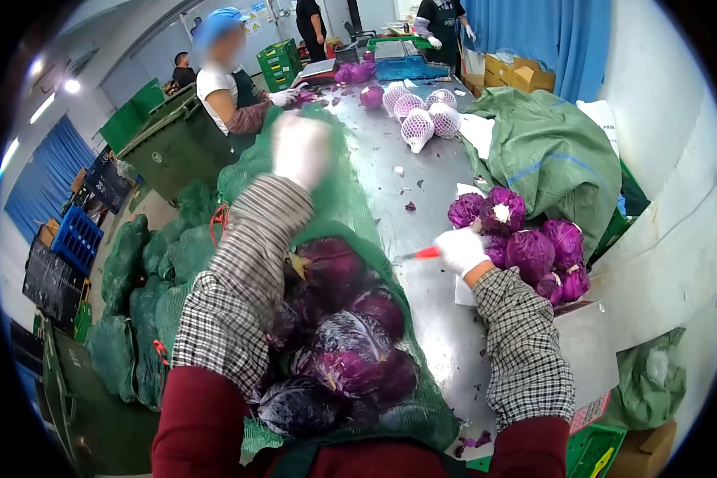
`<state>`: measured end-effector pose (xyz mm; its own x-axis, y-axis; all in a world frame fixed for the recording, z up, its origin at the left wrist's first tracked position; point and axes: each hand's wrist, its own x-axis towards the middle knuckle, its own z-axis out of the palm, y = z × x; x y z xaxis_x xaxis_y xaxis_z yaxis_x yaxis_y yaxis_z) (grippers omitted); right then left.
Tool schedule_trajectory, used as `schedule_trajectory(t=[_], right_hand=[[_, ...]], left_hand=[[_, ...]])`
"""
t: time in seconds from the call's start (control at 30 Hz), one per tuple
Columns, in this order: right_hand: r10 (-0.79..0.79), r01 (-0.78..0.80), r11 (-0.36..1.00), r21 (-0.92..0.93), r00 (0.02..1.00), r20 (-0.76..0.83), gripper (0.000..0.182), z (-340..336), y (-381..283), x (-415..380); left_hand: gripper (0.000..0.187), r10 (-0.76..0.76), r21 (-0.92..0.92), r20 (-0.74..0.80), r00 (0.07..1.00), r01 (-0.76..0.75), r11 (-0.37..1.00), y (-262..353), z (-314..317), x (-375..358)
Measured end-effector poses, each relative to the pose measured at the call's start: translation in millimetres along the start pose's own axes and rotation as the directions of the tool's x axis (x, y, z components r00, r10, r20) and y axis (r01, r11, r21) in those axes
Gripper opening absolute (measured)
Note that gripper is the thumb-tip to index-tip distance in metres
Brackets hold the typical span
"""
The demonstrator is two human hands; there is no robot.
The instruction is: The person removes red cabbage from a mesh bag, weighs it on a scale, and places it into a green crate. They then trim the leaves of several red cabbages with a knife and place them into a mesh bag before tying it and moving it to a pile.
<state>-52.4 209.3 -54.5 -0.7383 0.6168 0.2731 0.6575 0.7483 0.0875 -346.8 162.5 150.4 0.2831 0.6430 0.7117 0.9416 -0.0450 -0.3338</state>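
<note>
My left hand (301,150), in a white glove, is raised and smeared by motion. Green mesh from a net bag (334,191) is right around it; whether the fingers grip the mesh cannot be made out. Below, the net bag lies pulled back around several dark purple red cabbages (350,354), their outer leaves still on. My gloved right hand (460,251) is closed round the red handle of a knife (427,252), whose short blade points left over the metal table (434,307). Just right of that hand are several trimmed, glossy red cabbages (530,252) in a pile.
Several cabbages in white foam nets (418,127) sit farther up the table. A green woven sack (546,151) lies at right. Filled mesh sacks (131,319) and a green bin (163,147) stand at left. A co-worker (231,88) works across the left side; others stand behind.
</note>
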Motion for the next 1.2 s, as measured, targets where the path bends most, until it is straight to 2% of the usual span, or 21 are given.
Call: schedule_trajectory(t=[0.03, 0.13, 0.17, 0.2, 0.23, 0.3, 0.37, 0.4, 0.43, 0.5, 0.57, 0.67, 0.8, 0.87, 0.97, 1.0, 1.03, 1.07, 1.1, 1.17, 1.2], right_hand=[[0.084, -0.042, 0.969, -0.245, 0.983, 0.165, 0.013, 0, 17, -1], [0.294, -0.302, 0.95, 0.082, 0.951, 0.092, 0.016, -58, -1, -20], [0.317, -0.326, 0.93, 0.171, 0.945, 0.079, 0.02, -68, -10, -25], [0.336, -0.342, 0.903, 0.261, 0.939, 0.07, 0.024, -76, -21, -29], [0.351, -0.351, 0.868, 0.351, 0.934, 0.066, 0.028, -81, -33, -36], [0.417, -0.43, 0.808, 0.402, 0.9, 0.126, 0.041, -60, -44, -66], [0.496, -0.621, 0.708, 0.335, 0.776, 0.39, 0.041, -42, -55, -100], [0.518, -0.619, 0.704, 0.349, 0.783, 0.344, 0.045, -25, -60, -121], [0.518, -0.702, 0.623, 0.345, 0.701, 0.491, 0.054, -16, -58, -136], [0.605, -0.751, 0.584, 0.307, 0.655, 0.453, 0.064, -22, -74, -168], [0.603, -0.693, 0.673, 0.257, 0.716, 0.351, 0.062, -8, -81, -189], [0.505, -0.484, 0.644, 0.592, 0.851, 0.146, 0.053, -69, -116, -191], [0.561, -0.458, 0.498, 0.736, 0.818, 0.13, 0.053, -95, -158, -212], [0.585, -0.529, 0.52, 0.67, 0.793, 0.172, 0.056, -97, -191, -232], [0.637, -0.59, 0.48, 0.65, 0.743, 0.204, 0.055, -92, -238, -253], [0.672, -0.58, 0.458, 0.674, 0.722, 0.166, 0.055, -88, -241, -257], [0.655, -0.551, 0.539, 0.637, 0.75, 0.095, 0.054, -84, -245, -262], [0.647, -0.543, 0.554, 0.631, 0.758, 0.085, 0.054, -89, -252, -265], [0.637, -0.529, 0.575, 0.625, 0.768, 0.063, 0.054, -96, -257, -264], [0.667, -0.512, 0.655, 0.555, 0.737, -0.108, 0.044, -86, -269, -272], [0.629, -0.505, 0.699, 0.506, 0.77, -0.101, 0.049, -81, -272, -282]], left_hand=[[0.014, -0.389, -0.188, -0.042, 0.921, 0.375, 0.908, -32, 9, -1], [0.024, -0.331, 0.162, 0.385, 0.861, 0.29, 0.943, -81, 25, -35], [0.026, -0.396, 0.143, 0.524, 0.754, 0.381, 0.914, -74, 14, -48], [0.028, -0.443, 0.074, 0.523, 0.728, 0.48, 0.874, -74, 16, -74], [0.032, -0.479, 0.101, 0.687, 0.547, 0.58, 0.808, -79, 13, -87], [0.039, -0.499, 0.031, 0.709, 0.498, 0.685, 0.728, -79, -18, -124], [0.048, -0.521, -0.136, 0.686, 0.508, 0.793, 0.594, -92, -56, -165], [0.051, -0.521, -0.23, 0.652, 0.55, 0.799, 0.556, -101, -78, -188], [0.046, -0.451, -0.279, 0.779, 0.436, 0.885, 0.373, -108, -115, -196], [0.041, -0.521, -0.396, 0.686, 0.508, 0.861, 0.318, -138, -156, -248], [0.045, -0.607, -0.379, 0.633, 0.481, 0.876, 0.299, -152, -229, -286], [0.04, -0.776, -0.405, 0.45, 0.441, 0.876, 0.263, -180, -299, -375], [0.035, -0.93, -0.351, 0.262, 0.259, 0.923, 0.158, -175, -343, -530], [0.024, -0.921, -0.324, 0.259, 0.292, 0.924, 0.202, -143, -338, -601], [0.025, -0.818, -0.364, 0.574, -0.027, 0.887, -0.285, -81, -315, -651], [0.045, -0.864, -0.315, 0.459, 0.207, 0.947, 0.059, -68, -282, -687], [0.064, -0.772, -0.257, 0.635, 0.016, 0.947, -0.192, -48, -275, -671], [0.066, -0.734, -0.368, 0.679, 0.008, 0.869, -0.331, -39, -285, -638], [0.069, -0.698, -0.469, 0.716, 0.018, 0.753, -0.461, -40, -301, -609], [0.072, -0.568, -0.374, 0.821, 0.05, 0.799, -0.47, -51, -312, -602], [0.079, -0.506, -0.44, 0.842, 0.188, 0.782, -0.442, -55, -302, -623]])
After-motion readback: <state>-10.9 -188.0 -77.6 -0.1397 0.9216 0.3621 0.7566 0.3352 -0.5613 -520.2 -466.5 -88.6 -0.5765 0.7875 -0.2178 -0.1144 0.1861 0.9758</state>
